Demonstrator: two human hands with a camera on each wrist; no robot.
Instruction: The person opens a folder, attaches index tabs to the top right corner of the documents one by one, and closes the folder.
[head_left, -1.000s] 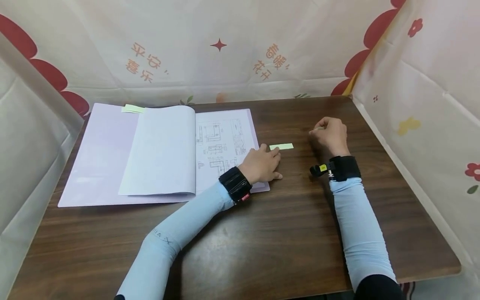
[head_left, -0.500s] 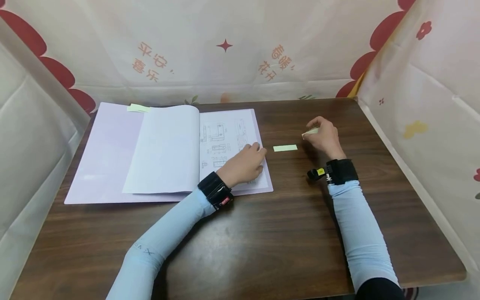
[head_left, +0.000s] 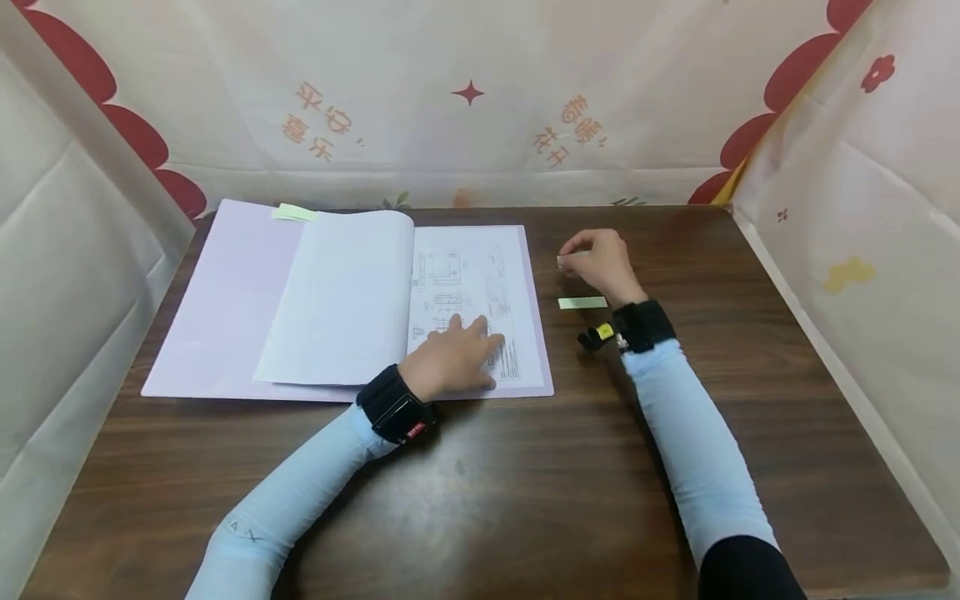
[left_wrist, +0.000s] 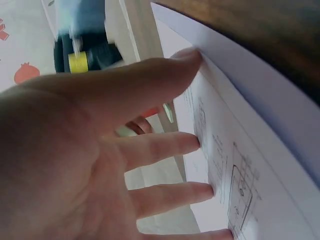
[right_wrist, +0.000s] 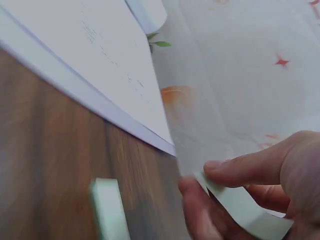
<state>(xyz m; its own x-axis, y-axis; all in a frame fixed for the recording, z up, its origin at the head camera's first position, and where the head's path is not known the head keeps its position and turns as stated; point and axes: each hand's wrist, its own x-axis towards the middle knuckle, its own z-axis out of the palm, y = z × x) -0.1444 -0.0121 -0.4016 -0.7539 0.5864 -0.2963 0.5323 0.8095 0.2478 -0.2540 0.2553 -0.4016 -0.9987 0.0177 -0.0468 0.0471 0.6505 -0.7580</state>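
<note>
An open booklet with a pale purple cover (head_left: 217,308) lies on the table, its right page (head_left: 510,292) printed with line drawings. My left hand (head_left: 453,358) rests on the lower part of that page, fingers spread; in the left wrist view its fingertips (left_wrist: 205,190) touch the paper. Right of the booklet, my right hand (head_left: 600,262) pinches a pale green sticky note (right_wrist: 245,212) between thumb and fingers, and the strip bends under the palm. On the table just below that hand lies another pale green strip (head_left: 582,302), which the right wrist view shows at the bottom.
A turned white page (head_left: 337,300) covers the booklet's middle, and a green tab (head_left: 294,212) sticks out at its top left. The dark wood table (head_left: 480,500) extends in front. A printed cloth (head_left: 465,142) hangs behind and along both sides.
My left hand has moved left from the booklet's right edge onto the printed page. The right hand has come left toward the booklet with the sticky note. The view has shifted slightly.
</note>
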